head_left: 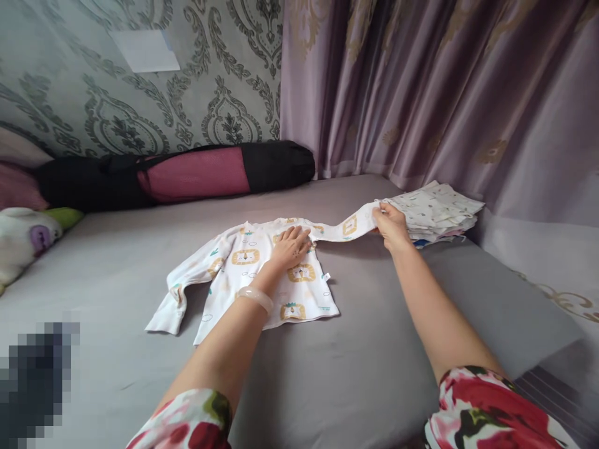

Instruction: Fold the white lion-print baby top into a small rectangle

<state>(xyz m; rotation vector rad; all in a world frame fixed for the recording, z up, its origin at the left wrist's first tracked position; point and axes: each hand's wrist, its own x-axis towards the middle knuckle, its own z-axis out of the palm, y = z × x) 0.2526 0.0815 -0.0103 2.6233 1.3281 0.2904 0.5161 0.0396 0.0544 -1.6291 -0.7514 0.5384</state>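
A small white long-sleeved shirt [248, 274] with yellow lion faces lies spread on the grey bed sheet [365, 355]. My left hand [291, 246] rests flat on its upper chest, near the right-hand shoulder, fingers stretched out. Out to the right, my right hand [390, 226] pinches the cuff of one sleeve and holds that sleeve pulled out sideways, partly lifted off the sheet. The other sleeve lies bent at the left, its cuff toward me. A bracelet [255, 299] circles my left wrist.
Folded patterned clothes [440, 209] are stacked just beyond my right hand, beside the purple curtain [355, 93]. A long black and maroon bolster-like roll [201, 173] lies along the wall. A white plush toy [23, 243] sits at the left.
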